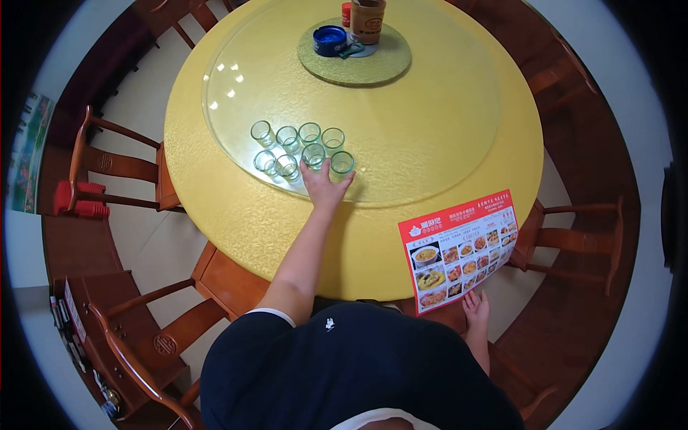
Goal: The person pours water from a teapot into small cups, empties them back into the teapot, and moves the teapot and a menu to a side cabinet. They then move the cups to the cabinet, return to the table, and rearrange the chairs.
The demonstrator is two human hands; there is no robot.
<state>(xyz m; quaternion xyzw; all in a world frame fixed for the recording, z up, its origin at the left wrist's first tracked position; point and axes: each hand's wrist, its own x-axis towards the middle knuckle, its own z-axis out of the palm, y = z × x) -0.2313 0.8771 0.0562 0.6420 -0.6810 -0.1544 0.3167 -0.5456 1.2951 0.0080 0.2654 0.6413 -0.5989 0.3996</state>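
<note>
My left hand (327,188) reaches over the table with fingers spread at the near row of clear greenish glasses. Its fingertips are right at the sides of one glass (313,153) and another glass (342,162) at the row's right end. Several more glasses (287,136) stand upright beside these in two rows on the glass turntable (430,136). With my right hand (476,308) I hold a red-bordered menu sheet (464,251) by its lower edge. Food pictures cover the sheet, which is tilted over the table's right front edge.
The round table has a yellow cover (215,208). At its centre, a small round stand (358,70) carries a blue tin (330,40), a brown container (367,21) and a red item. Wooden chairs (118,161) surround the table. A red stool (89,201) is at the left.
</note>
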